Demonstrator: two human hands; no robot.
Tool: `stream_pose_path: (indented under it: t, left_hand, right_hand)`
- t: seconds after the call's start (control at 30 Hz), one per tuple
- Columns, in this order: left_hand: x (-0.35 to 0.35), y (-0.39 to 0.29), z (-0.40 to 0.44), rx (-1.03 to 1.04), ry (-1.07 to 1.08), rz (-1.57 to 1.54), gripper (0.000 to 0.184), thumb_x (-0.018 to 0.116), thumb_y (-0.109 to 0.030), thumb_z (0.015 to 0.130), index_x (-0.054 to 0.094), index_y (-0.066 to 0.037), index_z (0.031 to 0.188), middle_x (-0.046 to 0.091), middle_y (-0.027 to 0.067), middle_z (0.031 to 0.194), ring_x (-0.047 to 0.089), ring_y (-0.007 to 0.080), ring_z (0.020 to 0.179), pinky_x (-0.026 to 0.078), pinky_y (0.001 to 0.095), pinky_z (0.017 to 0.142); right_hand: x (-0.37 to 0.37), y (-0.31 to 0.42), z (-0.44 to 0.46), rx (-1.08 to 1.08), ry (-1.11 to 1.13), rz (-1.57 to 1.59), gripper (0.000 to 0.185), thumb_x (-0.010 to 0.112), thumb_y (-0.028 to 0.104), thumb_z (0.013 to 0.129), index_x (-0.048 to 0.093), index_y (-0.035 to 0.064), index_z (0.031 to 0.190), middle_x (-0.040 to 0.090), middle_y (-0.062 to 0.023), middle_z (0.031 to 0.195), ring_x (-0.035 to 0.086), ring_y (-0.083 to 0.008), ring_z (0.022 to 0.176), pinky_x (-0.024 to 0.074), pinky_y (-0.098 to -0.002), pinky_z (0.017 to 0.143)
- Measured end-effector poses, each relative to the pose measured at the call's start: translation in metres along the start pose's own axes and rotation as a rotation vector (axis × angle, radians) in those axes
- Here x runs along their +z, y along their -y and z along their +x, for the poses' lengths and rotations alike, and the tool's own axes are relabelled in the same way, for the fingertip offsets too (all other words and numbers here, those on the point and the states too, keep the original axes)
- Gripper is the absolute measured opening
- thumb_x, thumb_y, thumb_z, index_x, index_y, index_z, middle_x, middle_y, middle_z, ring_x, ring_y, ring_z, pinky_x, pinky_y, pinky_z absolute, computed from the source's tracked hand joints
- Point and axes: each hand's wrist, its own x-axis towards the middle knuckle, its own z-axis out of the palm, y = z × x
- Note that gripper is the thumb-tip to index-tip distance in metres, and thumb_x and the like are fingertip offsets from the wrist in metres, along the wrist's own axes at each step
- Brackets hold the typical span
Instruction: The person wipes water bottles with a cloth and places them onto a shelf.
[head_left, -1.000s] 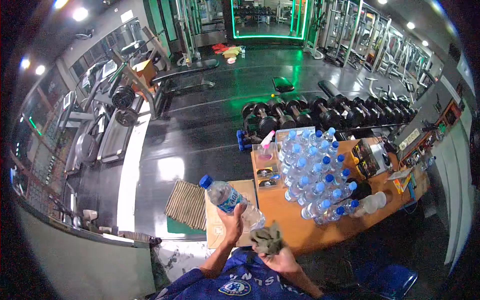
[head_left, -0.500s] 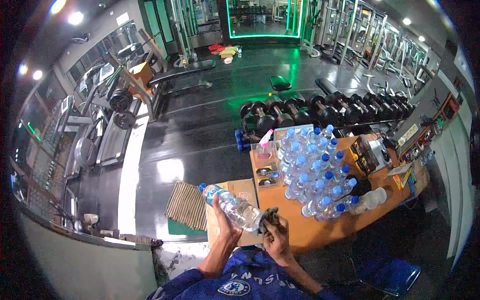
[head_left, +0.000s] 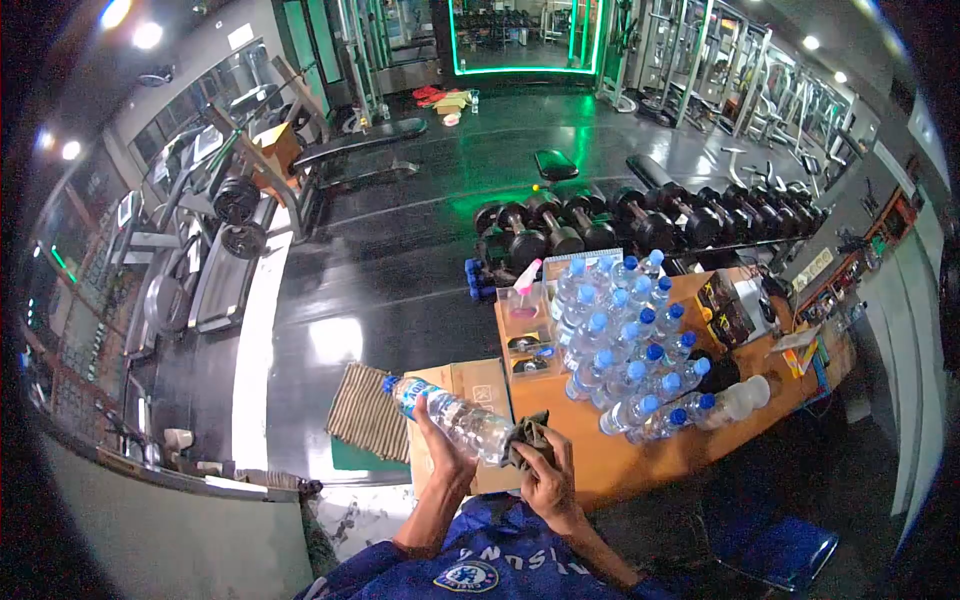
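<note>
A clear plastic water bottle with a blue cap and blue label lies tilted in my left hand, its cap end pointing up and left. My fingers wrap round its middle from below. At the bottle's base, my right hand grips a dark crumpled cloth and presses it against the plastic. Beyond my hands, to the right, several similar water bottles with blue caps stand close together on the orange-brown table.
A cardboard box and a striped cloth lie left of the table. On the table are a clear plastic organiser, a pink-topped spray bottle and stacked clear cups. A rack of dumbbells stands behind. A blue chair is at lower right.
The bottle has moved slightly left and down and lies a little flatter. The cloth stays at its base, bunched more around it, and my right hand has shifted slightly left.
</note>
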Motion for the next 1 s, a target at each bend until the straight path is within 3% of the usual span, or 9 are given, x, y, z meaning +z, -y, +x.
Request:
stream_pose_path:
  t: [0.3,0.4,0.5,0.57,0.6,0.7,0.8,0.9,1.0]
  left_hand:
    - [0.004,-0.002,-0.003,-0.124,-0.04,0.035,0.06,0.05,-0.066,0.077,0.057,-0.007,0.086,0.062,0.0115,0.075,0.062,0.0259,0.069,0.053,0.0383,0.065]
    - [0.003,-0.004,0.0,-0.136,-0.05,-0.059,0.058,0.05,-0.066,0.078,0.056,-0.008,0.085,0.062,0.0119,0.076,0.062,0.0258,0.069,0.053,0.0399,0.066]
    - [-0.007,0.006,0.004,-0.095,-0.029,-0.042,0.059,0.05,-0.064,0.079,0.056,-0.007,0.086,0.061,0.0121,0.075,0.062,0.0258,0.069,0.053,0.0392,0.066]
    - [-0.016,0.008,0.011,-0.081,0.006,0.072,0.061,0.049,-0.064,0.079,0.055,-0.003,0.087,0.06,0.012,0.074,0.061,0.0261,0.069,0.053,0.0387,0.066]
    - [-0.018,0.011,0.01,-0.084,0.034,0.058,0.063,0.05,-0.064,0.079,0.055,-0.002,0.088,0.06,0.012,0.074,0.061,0.0264,0.068,0.053,0.0386,0.066]
    - [-0.013,0.005,0.003,-0.196,0.027,-0.101,0.061,0.052,-0.062,0.078,0.054,-0.002,0.09,0.059,0.0125,0.077,0.06,0.0269,0.07,0.053,0.0388,0.067]
    - [0.011,-0.001,-0.022,-0.276,0.003,-0.181,0.055,0.053,-0.059,0.08,0.056,-0.004,0.089,0.06,0.0122,0.079,0.059,0.0275,0.074,0.051,0.0407,0.071]
    - [0.003,0.001,-0.03,-0.255,0.114,0.165,0.051,0.059,-0.046,0.081,0.054,-0.001,0.103,0.061,0.0138,0.089,0.061,0.0266,0.077,0.052,0.0399,0.075]
    - [-0.039,0.011,-0.009,-0.041,0.349,0.484,0.055,0.066,-0.035,0.078,0.048,0.001,0.117,0.061,0.0145,0.095,0.061,0.0262,0.088,0.051,0.0393,0.082]
  right_hand:
    - [-0.003,-0.003,0.004,-0.01,0.013,-0.085,0.045,0.061,0.005,0.07,0.061,0.0185,0.112,0.047,-0.0158,0.119,0.047,-0.0358,0.108,0.0408,-0.0438,0.09]
    - [-0.006,0.003,0.011,0.101,-0.117,0.045,0.04,0.059,0.002,0.069,0.06,0.0101,0.108,0.049,-0.0193,0.117,0.047,-0.0371,0.107,0.041,-0.045,0.088]
    - [-0.003,0.013,0.016,-0.216,-0.15,0.129,0.04,0.062,0.006,0.068,0.061,0.0112,0.108,0.049,-0.0178,0.118,0.046,-0.0378,0.108,0.0379,-0.0481,0.091]
    - [0.004,0.024,0.02,-0.366,-0.085,-0.078,0.042,0.064,0.008,0.068,0.061,0.0121,0.11,0.052,-0.0177,0.116,0.046,-0.0376,0.107,0.0368,-0.0473,0.092]
    - [0.007,0.015,0.013,-0.337,-0.104,-0.063,0.041,0.068,0.016,0.07,0.062,0.0167,0.11,0.053,-0.0137,0.109,0.049,-0.0337,0.102,0.0407,-0.0453,0.087]
    - [0.027,-0.026,0.004,-0.097,-0.192,-0.031,0.041,0.067,0.015,0.072,0.061,0.0159,0.113,0.052,-0.0172,0.113,0.048,-0.0349,0.105,0.0404,-0.045,0.088]
    - [0.047,-0.08,-0.018,0.379,-0.05,0.211,0.031,0.054,0.021,0.086,0.058,0.0063,0.114,0.052,-0.0188,0.119,0.049,-0.0336,0.109,0.0394,-0.0401,0.093]
    - [0.039,-0.077,-0.012,0.57,-0.182,0.59,0.036,0.049,0.022,0.09,0.052,0.0007,0.119,0.051,-0.0173,0.123,0.05,-0.0291,0.111,0.0391,-0.0385,0.094]
    - [-0.001,-0.042,0.021,0.476,-0.301,0.415,0.034,0.044,0.017,0.091,0.049,-0.0026,0.119,0.052,-0.0146,0.118,0.05,-0.0252,0.106,0.0387,-0.0348,0.092]
